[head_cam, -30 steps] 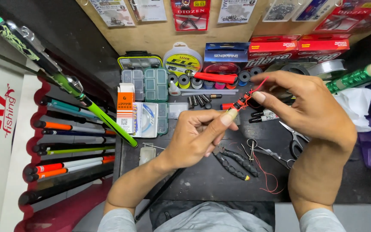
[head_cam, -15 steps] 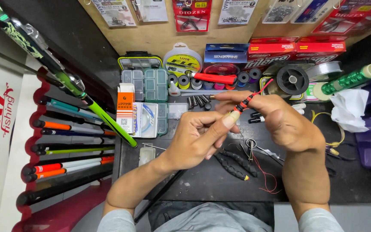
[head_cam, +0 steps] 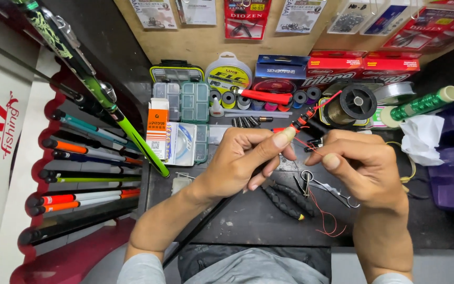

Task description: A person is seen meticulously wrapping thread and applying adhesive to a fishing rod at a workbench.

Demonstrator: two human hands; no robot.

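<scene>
Red thread trails in a loose loop across the dark table in the head view, rising toward the two hands held close together above the table's middle. The left hand is curled around a thin dark rod that runs from below the wrist up between both hands; its thumb presses along the rod's top. The rod's upper stretch, a section wrapped in red and black bands, sticks out just beyond the thumb tip, pointing toward a spool of brownish line. The right hand is closed in a pinch just beside the left, fingers bent inward on the rod and the red thread; exactly which it grips cannot be told. Directly under the hands lie small scissors and black-handled pliers, both untouched. Left of the left hand sit clear tackle boxes and an orange carton. Farther left, a rack of rods lines the table's edge. A green thread spool and crumpled tissue lie to the right.
</scene>
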